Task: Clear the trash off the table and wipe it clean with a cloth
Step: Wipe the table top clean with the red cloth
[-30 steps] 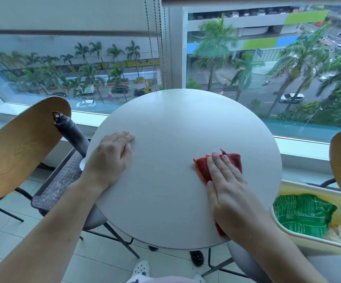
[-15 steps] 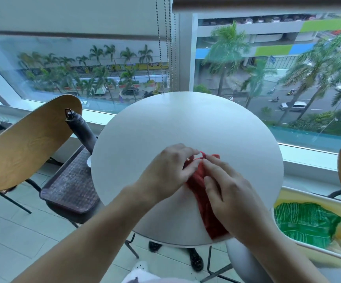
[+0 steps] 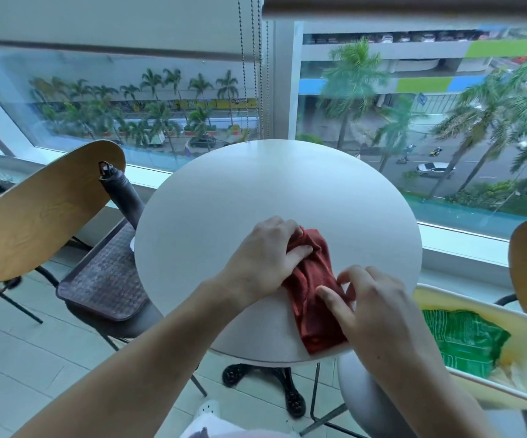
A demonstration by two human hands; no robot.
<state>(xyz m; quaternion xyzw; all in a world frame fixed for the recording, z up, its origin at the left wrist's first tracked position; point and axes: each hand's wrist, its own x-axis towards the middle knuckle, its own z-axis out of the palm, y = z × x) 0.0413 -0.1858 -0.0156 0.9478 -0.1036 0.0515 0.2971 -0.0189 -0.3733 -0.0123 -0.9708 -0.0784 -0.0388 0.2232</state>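
Head view: a red cloth [image 3: 312,295] is seen on the white round bench [image 3: 256,197] toward 5 o'clock, its long axis running from 11 to 5. Its far end is gripped by the left hand [image 3: 262,257]; its near part is pinched by the right hand [image 3: 372,308].

2 bare forearms, no sleeves, white perforated clog [image 3: 209,408] on foot
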